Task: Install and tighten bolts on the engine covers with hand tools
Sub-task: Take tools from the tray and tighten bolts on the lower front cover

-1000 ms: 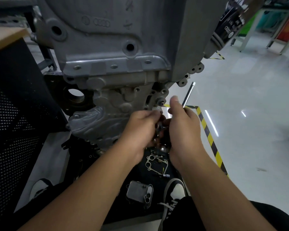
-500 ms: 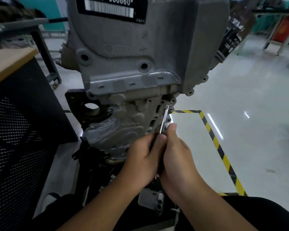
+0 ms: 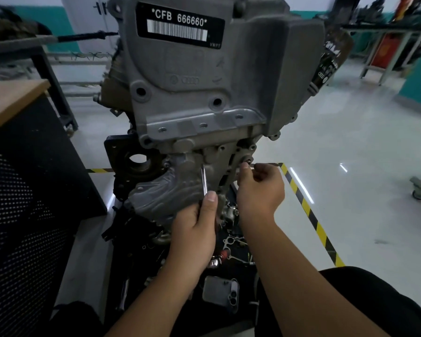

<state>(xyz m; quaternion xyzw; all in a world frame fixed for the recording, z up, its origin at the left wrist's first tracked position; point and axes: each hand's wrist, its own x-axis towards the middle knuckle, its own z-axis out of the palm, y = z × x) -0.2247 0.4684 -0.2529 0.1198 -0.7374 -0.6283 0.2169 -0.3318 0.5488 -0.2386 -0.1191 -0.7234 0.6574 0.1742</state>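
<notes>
grey engine cover [image 3: 204, 98], left hand [image 3: 195, 229] gripping tool [image 3: 204, 178], right hand [image 3: 260, 188] pinching bolt [image 3: 246, 164]

engine cover [image 3: 180, 190]: grey, ribbed, low on block | tool [image 3: 204, 178]: slim chrome shaft, upright

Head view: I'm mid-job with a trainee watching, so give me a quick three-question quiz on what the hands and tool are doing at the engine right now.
1. True or false: the left hand grips the metal tool with its shaft pointing up along the lower engine cover.
2. Where are the right hand fingertips? A) on the barcode plate B) at a bolt hole on the cover's right edge C) on the phone on the floor
3. Fill in: the plate reads *CFB ______*.

Key: 1 true; 2 B; 3 666660
</notes>
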